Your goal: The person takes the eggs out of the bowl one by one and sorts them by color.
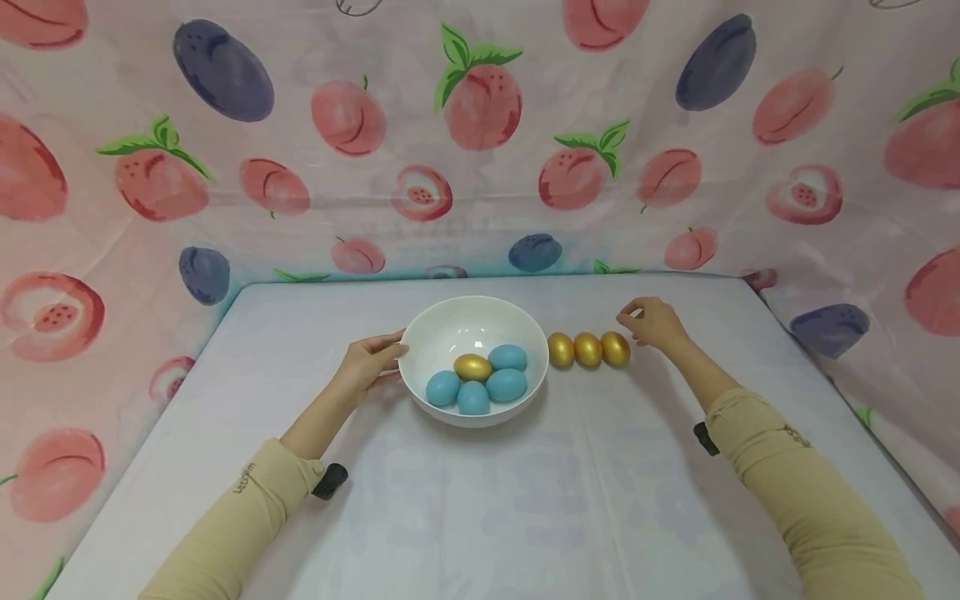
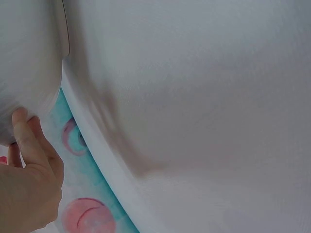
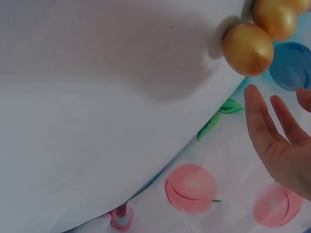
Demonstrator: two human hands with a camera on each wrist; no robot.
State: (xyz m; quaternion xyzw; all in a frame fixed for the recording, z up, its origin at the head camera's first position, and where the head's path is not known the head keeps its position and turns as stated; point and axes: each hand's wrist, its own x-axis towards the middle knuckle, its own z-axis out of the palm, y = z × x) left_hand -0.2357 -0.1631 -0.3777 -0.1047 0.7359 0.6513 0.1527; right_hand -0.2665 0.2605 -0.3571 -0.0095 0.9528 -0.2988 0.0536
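A white bowl (image 1: 474,315) stands on the table, holding several blue eggs (image 1: 506,385) and one gold egg (image 1: 472,367). My left hand (image 1: 367,364) grips the bowl's left rim, thumb at the edge; in the left wrist view its fingers (image 2: 30,141) lie against the bowl's outer wall (image 2: 29,58). Three gold eggs (image 1: 588,349) lie in a row on the cloth, right of the bowl. Just beyond the rightmost gold egg (image 3: 248,49) is my right hand (image 1: 654,323), fingers loosely bent, apart from the egg and holding nothing.
A white cloth (image 1: 517,508) covers the table. Behind and at both sides hangs a fruit-print curtain (image 1: 480,192), which meets the table's back edge. Dark wrist devices (image 1: 330,481) sit at both sleeve cuffs.
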